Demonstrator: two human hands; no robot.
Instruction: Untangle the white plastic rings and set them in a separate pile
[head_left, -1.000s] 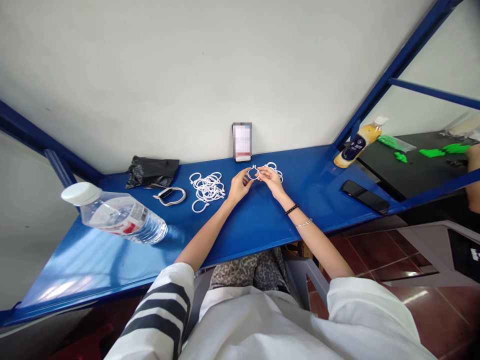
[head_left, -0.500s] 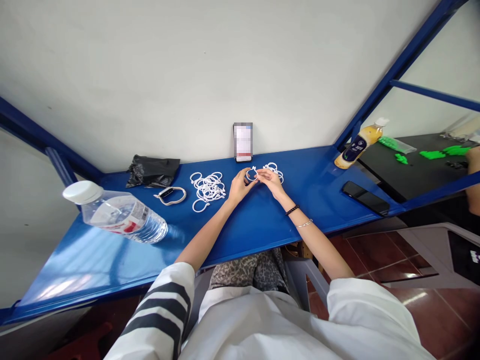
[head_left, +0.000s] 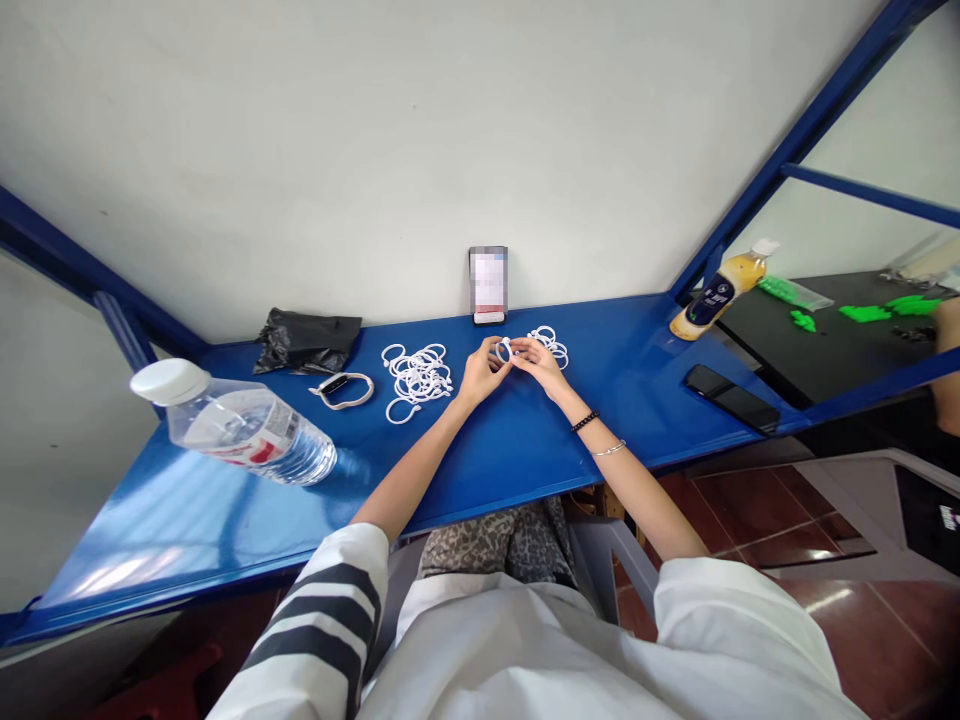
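Observation:
My left hand [head_left: 480, 374] and my right hand [head_left: 541, 362] meet over the blue table [head_left: 525, 440], both pinching one small white plastic ring [head_left: 505, 350] between their fingertips. A loose heap of white rings [head_left: 415, 379] lies just left of my left hand. A smaller cluster of white rings [head_left: 553, 343] sits right behind my right hand. My right wrist carries a dark bead bracelet and a thin silver bangle.
A phone [head_left: 488, 284] leans against the wall behind my hands. A water bottle [head_left: 236, 427], a smartwatch [head_left: 342, 389] and a black bag [head_left: 306, 341] are to the left. A juice bottle [head_left: 718, 289] and a dark phone [head_left: 731, 397] are to the right.
My hands have drawn slightly closer together on the ring, which now looks more squeezed between the fingertips. Nothing else on the table has moved.

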